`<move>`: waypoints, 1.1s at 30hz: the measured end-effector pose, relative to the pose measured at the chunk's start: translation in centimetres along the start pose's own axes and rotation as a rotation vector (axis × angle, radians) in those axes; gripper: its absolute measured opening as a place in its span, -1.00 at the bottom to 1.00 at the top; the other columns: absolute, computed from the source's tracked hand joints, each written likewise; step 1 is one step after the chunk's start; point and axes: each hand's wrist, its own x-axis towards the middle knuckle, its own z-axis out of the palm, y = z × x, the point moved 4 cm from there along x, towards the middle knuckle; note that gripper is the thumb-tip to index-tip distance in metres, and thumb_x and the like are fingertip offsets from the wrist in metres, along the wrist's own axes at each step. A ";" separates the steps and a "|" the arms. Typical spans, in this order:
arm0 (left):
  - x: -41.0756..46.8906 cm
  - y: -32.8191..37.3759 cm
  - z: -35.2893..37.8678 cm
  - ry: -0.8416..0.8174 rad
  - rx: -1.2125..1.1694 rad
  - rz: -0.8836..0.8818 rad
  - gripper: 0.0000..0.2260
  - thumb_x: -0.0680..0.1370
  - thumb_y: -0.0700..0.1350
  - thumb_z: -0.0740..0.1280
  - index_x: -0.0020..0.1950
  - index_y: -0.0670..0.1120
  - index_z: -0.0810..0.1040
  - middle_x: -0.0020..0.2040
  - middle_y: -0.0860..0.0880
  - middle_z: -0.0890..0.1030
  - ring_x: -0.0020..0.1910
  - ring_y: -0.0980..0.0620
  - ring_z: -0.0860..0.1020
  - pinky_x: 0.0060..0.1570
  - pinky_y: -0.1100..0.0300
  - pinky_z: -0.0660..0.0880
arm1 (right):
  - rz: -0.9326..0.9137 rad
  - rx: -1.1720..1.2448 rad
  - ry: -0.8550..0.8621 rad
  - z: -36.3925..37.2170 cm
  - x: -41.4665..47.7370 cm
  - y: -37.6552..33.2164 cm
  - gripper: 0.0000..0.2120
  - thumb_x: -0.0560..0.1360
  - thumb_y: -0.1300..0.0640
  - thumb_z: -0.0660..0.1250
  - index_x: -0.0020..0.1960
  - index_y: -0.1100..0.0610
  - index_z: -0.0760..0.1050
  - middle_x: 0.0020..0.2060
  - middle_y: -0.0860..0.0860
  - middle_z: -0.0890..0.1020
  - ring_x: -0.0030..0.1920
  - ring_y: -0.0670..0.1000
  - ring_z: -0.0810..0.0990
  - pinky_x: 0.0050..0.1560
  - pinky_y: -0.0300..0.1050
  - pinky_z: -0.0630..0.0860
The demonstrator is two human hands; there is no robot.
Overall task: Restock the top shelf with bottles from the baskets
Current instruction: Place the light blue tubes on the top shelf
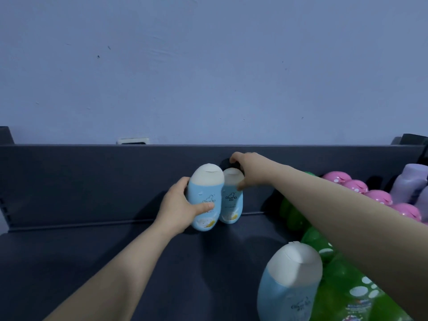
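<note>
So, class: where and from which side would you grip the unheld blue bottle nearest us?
Probably round the near blue bottle, below its white cap, from the left: it stands upright, the shelf is bare there, green bottles crowd its right.

i see the left grip (pixel 183 202) curled round a blue bottle (pixel 205 198) with a white cap near centre frame, thumb across its label. touching it on the 3 o'clock side, a second blue bottle (pixel 231 205) stands by the back panel of the dark shelf (pixel 92 262), and the right grip (pixel 245 172) pinches its cap from above. a third blue bottle (pixel 289 283) stands at 5 o'clock. green bottles (pixel 294 214), pink-capped bottles (pixel 354 186) and purple bottles (pixel 410 184) fill the shelf toward 3 o'clock.
</note>
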 end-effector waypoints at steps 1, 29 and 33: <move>-0.2 0.1 0.9 -0.019 -0.017 -0.001 -0.57 0.21 -0.10 0.63 -0.03 0.05 0.51 -0.06 0.09 0.64 -0.06 0.06 0.62 -0.05 0.04 0.59 | 0.011 0.010 0.008 -0.4 -0.4 0.4 -0.26 0.32 0.06 0.53 0.40 0.05 0.26 0.13 0.02 0.49 0.08 0.06 0.48 0.07 -0.02 0.52; -5.7 12.2 4.9 0.134 0.597 0.363 -0.50 0.54 0.09 0.28 0.43 -0.04 0.31 0.37 -0.02 0.41 0.32 -0.09 0.38 0.27 0.03 0.33 | 0.052 -0.048 0.131 -5.3 -15.0 4.3 -0.39 0.54 -0.05 0.29 0.53 0.01 0.18 0.49 -0.01 0.28 0.48 0.03 0.23 0.44 -0.01 0.24; -10.6 17.3 7.2 0.132 0.612 0.460 -0.51 0.54 0.10 0.27 0.43 -0.04 0.32 0.38 -0.01 0.42 0.32 -0.08 0.38 0.28 0.01 0.30 | 0.084 -0.026 0.185 -6.7 -21.3 5.8 -0.39 0.53 -0.07 0.29 0.52 0.00 0.20 0.47 -0.02 0.31 0.46 0.03 0.26 0.42 -0.04 0.26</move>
